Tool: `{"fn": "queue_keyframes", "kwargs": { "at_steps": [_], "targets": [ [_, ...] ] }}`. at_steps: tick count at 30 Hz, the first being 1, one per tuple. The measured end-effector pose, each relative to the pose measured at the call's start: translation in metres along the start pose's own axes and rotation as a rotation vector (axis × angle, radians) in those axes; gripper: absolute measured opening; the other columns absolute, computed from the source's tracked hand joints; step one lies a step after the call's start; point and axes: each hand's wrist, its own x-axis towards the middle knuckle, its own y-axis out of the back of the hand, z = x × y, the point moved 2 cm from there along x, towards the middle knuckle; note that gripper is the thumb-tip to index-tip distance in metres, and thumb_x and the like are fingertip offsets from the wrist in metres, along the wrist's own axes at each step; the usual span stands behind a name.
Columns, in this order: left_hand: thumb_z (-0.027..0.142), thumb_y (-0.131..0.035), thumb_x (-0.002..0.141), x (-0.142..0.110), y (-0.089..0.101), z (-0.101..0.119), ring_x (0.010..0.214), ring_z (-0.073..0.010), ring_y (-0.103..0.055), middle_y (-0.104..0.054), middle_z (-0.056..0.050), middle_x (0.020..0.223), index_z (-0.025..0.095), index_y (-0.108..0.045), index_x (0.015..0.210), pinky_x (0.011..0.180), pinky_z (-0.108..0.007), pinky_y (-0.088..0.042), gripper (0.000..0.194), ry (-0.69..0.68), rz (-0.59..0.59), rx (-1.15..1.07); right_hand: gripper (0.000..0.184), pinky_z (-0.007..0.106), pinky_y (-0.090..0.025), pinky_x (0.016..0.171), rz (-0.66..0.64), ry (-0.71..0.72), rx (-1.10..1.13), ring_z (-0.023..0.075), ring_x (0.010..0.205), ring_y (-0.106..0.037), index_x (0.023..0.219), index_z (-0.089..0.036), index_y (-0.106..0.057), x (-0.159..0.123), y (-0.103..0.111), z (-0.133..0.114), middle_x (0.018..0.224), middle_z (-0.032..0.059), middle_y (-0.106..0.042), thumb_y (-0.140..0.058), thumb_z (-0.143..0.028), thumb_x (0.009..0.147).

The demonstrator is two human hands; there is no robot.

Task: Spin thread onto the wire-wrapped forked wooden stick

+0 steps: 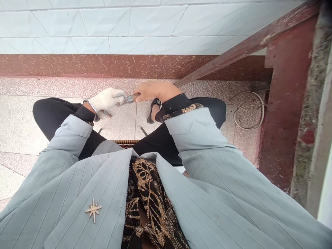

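Note:
My left hand, in a white knitted glove, is closed around a short slim rod-like piece. Greyish-blue thread or wire appears wound around the piece's middle, and I cannot make out what kind of thing it is. At its other end, my bare right hand pinches it between thumb and fingers. Below the gloved hand a thin brownish end sticks out; whether it belongs to the same piece I cannot tell. Both hands are held out over the floor, between my bent knees.
A white tiled wall with a reddish-brown skirting stands ahead. On the right, a slanting wooden bar meets a dark red post. A coiled pale cable lies on the speckled floor. Part of a woven seat shows beneath me.

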Motion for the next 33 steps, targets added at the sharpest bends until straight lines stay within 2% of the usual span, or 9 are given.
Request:
{"fn": "queue_keyframes", "kwargs": {
  "at_steps": [4, 7, 10, 13, 17, 20, 24, 29, 33],
  "targets": [
    [0.026, -0.057, 0.089, -0.002, 0.007, 0.0, 0.076, -0.0163, -0.06, -0.062, 0.001, 0.071, 0.018, -0.069, 0.081, 0.079, -0.03, -0.049, 0.017, -0.006, 0.013, -0.006, 0.013, 0.028, -0.044, 0.072, -0.291, 0.163, 0.194, 0.012, 0.069, -0.057, 0.099, -0.017, -0.076, -0.011, 0.0, -0.005, 0.067, -0.0052, -0.059, -0.074, -0.028, 0.091],
    [0.026, -0.056, 0.092, 0.0, 0.008, -0.004, 0.08, -0.0171, -0.063, -0.064, 0.0, 0.074, 0.018, -0.069, 0.083, 0.082, -0.03, -0.05, 0.018, 0.011, 0.025, -0.053, 0.014, 0.028, -0.045, 0.073, -0.321, 0.273, 0.35, 0.0122, 0.071, -0.057, 0.099, -0.02, -0.075, -0.023, 0.009, -0.004, 0.072, -0.0042, -0.061, -0.077, -0.031, 0.09],
    [0.027, -0.058, 0.094, 0.002, 0.006, -0.008, 0.081, -0.0163, -0.063, -0.066, -0.002, 0.08, 0.017, -0.068, 0.087, 0.082, -0.03, -0.052, 0.015, 0.024, 0.06, -0.136, 0.025, 0.03, -0.046, 0.073, -0.176, 0.341, 0.466, 0.0135, 0.073, -0.054, 0.101, -0.022, -0.076, -0.033, 0.017, 0.002, 0.075, -0.0023, -0.062, -0.08, -0.042, 0.087],
    [0.031, -0.057, 0.098, 0.004, 0.0, -0.008, 0.071, -0.0133, -0.057, -0.062, -0.001, 0.078, 0.017, -0.067, 0.09, 0.075, -0.027, -0.051, 0.018, 0.012, 0.062, -0.206, 0.035, 0.032, -0.048, 0.072, 0.112, 0.417, 0.687, 0.0142, 0.071, -0.051, 0.099, -0.022, -0.072, -0.039, 0.024, 0.007, 0.081, 0.0005, -0.063, -0.081, -0.052, 0.084],
    [0.038, -0.057, 0.099, 0.003, -0.01, -0.003, 0.06, -0.0125, -0.049, -0.054, 0.002, 0.065, 0.019, -0.069, 0.093, 0.062, -0.025, -0.047, 0.023, 0.025, -0.033, -0.226, 0.042, 0.044, -0.057, 0.083, 0.47, 0.313, 0.892, 0.0214, 0.076, -0.057, 0.085, -0.028, -0.06, -0.038, 0.028, 0.012, 0.092, 0.0059, -0.066, -0.079, -0.065, 0.082],
    [0.037, -0.06, 0.096, 0.003, -0.015, 0.0, 0.061, -0.0141, -0.052, -0.057, 0.001, 0.066, 0.02, -0.07, 0.094, 0.062, -0.026, -0.049, 0.021, 0.029, -0.096, -0.227, 0.035, 0.049, -0.058, 0.083, 0.578, 0.099, 0.724, 0.0266, 0.081, -0.06, 0.089, -0.03, -0.062, -0.03, 0.028, 0.016, 0.095, 0.0088, -0.068, -0.068, -0.065, 0.088],
    [0.034, -0.057, 0.093, 0.003, -0.012, 0.005, 0.071, -0.0149, -0.057, -0.064, -0.001, 0.075, 0.018, -0.072, 0.093, 0.072, -0.028, -0.051, 0.022, -0.038, -0.074, -0.16, 0.01, 0.042, -0.049, 0.087, 0.572, -0.114, 0.356, 0.0221, 0.082, -0.055, 0.088, -0.022, -0.063, -0.017, 0.025, 0.018, 0.089, 0.0087, -0.064, -0.066, -0.031, 0.088],
    [0.031, -0.057, 0.092, 0.0, -0.002, 0.01, 0.073, -0.0147, -0.058, -0.064, 0.0, 0.075, 0.017, -0.072, 0.09, 0.078, -0.03, -0.049, 0.021, -0.081, -0.054, -0.112, 0.014, 0.041, -0.046, 0.086, 0.419, -0.103, 0.161, 0.0286, 0.097, -0.061, 0.095, -0.021, -0.07, -0.002, 0.015, 0.025, 0.096, 0.0114, -0.069, -0.069, -0.034, 0.091],
    [0.029, -0.055, 0.094, -0.003, 0.006, 0.01, 0.073, -0.0149, -0.058, -0.064, 0.0, 0.075, 0.017, -0.072, 0.089, 0.077, -0.029, -0.048, 0.022, -0.058, -0.025, -0.075, 0.014, 0.039, -0.045, 0.081, 0.214, -0.019, 0.065, 0.0277, 0.092, -0.063, 0.091, -0.021, -0.071, 0.003, 0.006, 0.024, 0.086, 0.0083, -0.068, -0.074, -0.035, 0.089]
  ]
}}
